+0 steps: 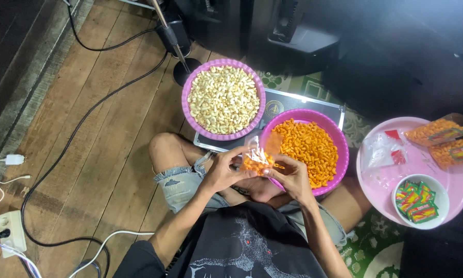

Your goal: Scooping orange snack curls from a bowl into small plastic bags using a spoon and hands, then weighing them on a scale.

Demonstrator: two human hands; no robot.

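Observation:
Both hands hold a small clear plastic bag (pixel 256 157) partly filled with orange snack pieces, above my lap. My left hand (pixel 225 170) grips its left side and my right hand (pixel 293 176) grips its right side. Just beyond the bag sits a purple basket of orange snack pieces (pixel 339 141), resting partly on my right leg. Farther back to the left is a purple basket of pale white snack pieces (pixel 188 110).
A pink round tray (pixel 460 188) at right carries two filled snack bags (pixel 440 131), empty clear bags (pixel 383 154) and a white bowl of small colourful sachets (pixel 419 201). Cables (pixel 77 128), a power strip (pixel 10 229) and a stand base (pixel 185 69) lie on the wooden floor.

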